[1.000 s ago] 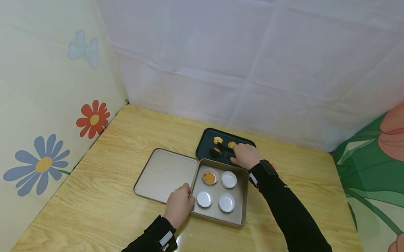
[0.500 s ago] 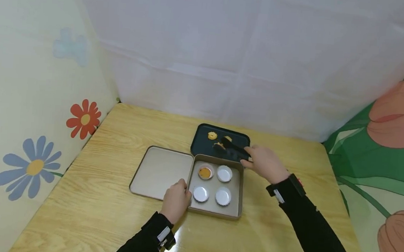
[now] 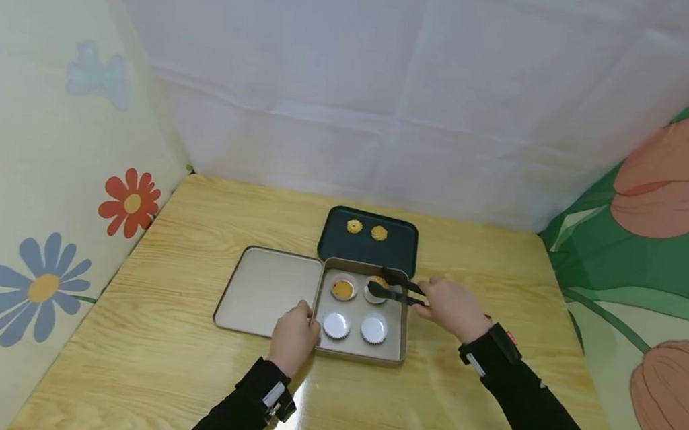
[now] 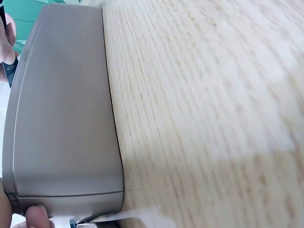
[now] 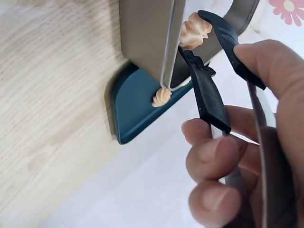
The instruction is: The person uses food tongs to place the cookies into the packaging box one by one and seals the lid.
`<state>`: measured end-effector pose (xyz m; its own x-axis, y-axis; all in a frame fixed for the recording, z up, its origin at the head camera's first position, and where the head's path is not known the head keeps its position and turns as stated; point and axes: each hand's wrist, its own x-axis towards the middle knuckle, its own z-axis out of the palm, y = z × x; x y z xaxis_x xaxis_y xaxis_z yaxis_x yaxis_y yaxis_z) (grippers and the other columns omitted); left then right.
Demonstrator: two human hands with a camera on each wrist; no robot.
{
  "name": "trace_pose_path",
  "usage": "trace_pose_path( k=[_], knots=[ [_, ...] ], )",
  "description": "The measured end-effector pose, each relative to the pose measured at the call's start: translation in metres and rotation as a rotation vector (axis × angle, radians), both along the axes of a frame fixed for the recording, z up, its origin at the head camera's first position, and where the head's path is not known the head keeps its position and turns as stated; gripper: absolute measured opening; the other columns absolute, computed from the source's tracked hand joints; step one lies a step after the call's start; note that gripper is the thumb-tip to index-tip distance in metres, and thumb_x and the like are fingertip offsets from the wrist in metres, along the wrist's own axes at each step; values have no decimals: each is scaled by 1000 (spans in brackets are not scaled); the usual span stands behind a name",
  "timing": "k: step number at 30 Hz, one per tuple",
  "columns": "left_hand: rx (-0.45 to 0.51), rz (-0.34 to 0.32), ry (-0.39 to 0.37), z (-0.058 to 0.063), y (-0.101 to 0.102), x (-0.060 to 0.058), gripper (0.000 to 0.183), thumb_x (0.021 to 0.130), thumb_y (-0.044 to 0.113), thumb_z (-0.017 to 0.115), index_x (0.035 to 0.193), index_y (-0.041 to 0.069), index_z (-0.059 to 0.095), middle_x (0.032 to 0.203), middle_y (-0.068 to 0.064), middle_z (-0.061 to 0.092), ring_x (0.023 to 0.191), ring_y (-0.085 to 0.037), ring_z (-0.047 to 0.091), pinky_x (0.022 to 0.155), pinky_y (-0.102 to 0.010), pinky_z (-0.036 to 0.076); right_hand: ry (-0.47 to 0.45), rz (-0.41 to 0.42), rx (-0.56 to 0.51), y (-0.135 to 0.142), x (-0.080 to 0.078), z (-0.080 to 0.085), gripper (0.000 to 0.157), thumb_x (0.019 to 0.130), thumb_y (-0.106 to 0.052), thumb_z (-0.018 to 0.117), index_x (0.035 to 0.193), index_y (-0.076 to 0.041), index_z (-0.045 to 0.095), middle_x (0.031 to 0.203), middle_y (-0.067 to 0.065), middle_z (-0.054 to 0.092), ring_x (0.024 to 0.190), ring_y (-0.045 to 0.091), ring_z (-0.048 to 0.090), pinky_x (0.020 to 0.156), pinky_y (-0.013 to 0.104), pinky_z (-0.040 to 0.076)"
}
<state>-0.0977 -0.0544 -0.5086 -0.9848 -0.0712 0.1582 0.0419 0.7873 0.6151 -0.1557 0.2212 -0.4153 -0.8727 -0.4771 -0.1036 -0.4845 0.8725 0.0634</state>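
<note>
My right hand holds black-tipped tongs, fingers and thumb around their arms. Pinched between the tong tips is a swirled, piped cookie. In the head view it overlaps the back-right white fluted cup inside a shallow champagne-coloured tin. A cup at the back left of the tin has an orange-brown cookie in it. Two cups at the front show bare white bottoms. My left hand grips the tin's front left corner, thumb and finger at its rim in the left wrist view.
Behind the tin lies a dark blue-green tray with two cookies on it. The tin's flat lid lies folded out to the left. A white cloth hangs behind the wooden table.
The tongs have taken a cookie from the dark tray. My right hand has brought it toward me, over the tin's back-right cup. My left hand keeps its grip on the tin.
</note>
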Motion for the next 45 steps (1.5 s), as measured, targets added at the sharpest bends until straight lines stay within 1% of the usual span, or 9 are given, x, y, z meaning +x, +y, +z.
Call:
trace_pose_path(
  k=[9, 15, 19, 22, 24, 28, 32, 37, 45],
  knots=[
    [3, 4, -18, 4, 1, 1, 11, 73, 4, 60, 70, 6, 49, 59, -5, 52, 48, -20, 51, 43, -34, 39, -9, 11, 1, -5, 0, -7, 36, 78, -36, 68, 93, -4, 62, 72, 5, 52, 52, 12, 44, 48, 28, 40],
    [-2, 8, -24, 4, 1, 1, 11, 73, 4, 60, 71, 6, 49, 59, -5, 52, 49, -19, 51, 43, -33, 39, -43, -24, -17, -5, 0, -5, 40, 79, -36, 67, 101, -3, 61, 75, 6, 53, 54, 13, 45, 49, 29, 41],
    [-1, 16, -19, 6, 0, 0, 11, 73, 4, 60, 71, 5, 49, 59, -5, 53, 48, -19, 50, 42, -33, 39, -47, -28, -74, -3, -4, 6, 47, 80, -36, 66, 112, -2, 59, 86, 10, 59, 60, 15, 51, 51, 30, 44],
    [-2, 25, -18, 7, -1, 0, 11, 73, 4, 60, 71, 5, 49, 59, -5, 53, 48, -20, 50, 42, -33, 39, -4, -28, -153, 0, -18, 17, 50, 81, -34, 65, 116, 1, 57, 92, 15, 60, 63, 18, 55, 52, 32, 45],
    [-3, 31, -22, 8, -1, -1, 11, 73, 4, 60, 71, 6, 49, 59, -5, 53, 49, -20, 51, 43, -33, 39, 37, -37, -185, 2, -33, 21, 48, 81, -32, 65, 115, 2, 57, 92, 17, 59, 64, 20, 55, 53, 34, 45],
    [10, 31, -38, 8, 2, 1, 12, 73, 4, 61, 71, 6, 49, 60, -4, 53, 50, -20, 52, 44, -33, 40, 81, -52, -141, 6, -65, 19, 44, 81, -31, 66, 109, 2, 60, 90, 17, 60, 68, 24, 57, 58, 38, 46],
    [13, 19, -38, 6, 6, 5, 14, 73, 4, 61, 70, 7, 49, 59, -3, 52, 49, -19, 51, 43, -32, 39, 50, -43, -69, 5, -88, 7, 36, 80, -33, 67, 94, 0, 62, 80, 12, 59, 67, 24, 56, 60, 38, 46],
    [-4, 22, 2, 3, 8, 7, 16, 71, 3, 62, 68, 8, 47, 57, -1, 50, 48, -17, 49, 42, -31, 38, -7, -50, -49, -1, -106, -3, 29, 80, -32, 67, 75, -6, 58, 66, 6, 52, 57, 20, 52, 55, 36, 42],
    [-13, 37, 24, 3, 8, 6, 16, 71, 3, 62, 68, 8, 47, 57, -1, 50, 48, -18, 51, 42, -32, 38, -85, -51, -49, -5, -125, -9, 28, 84, -31, 62, 75, -5, 57, 66, 7, 52, 57, 22, 51, 55, 37, 40]
  ],
)
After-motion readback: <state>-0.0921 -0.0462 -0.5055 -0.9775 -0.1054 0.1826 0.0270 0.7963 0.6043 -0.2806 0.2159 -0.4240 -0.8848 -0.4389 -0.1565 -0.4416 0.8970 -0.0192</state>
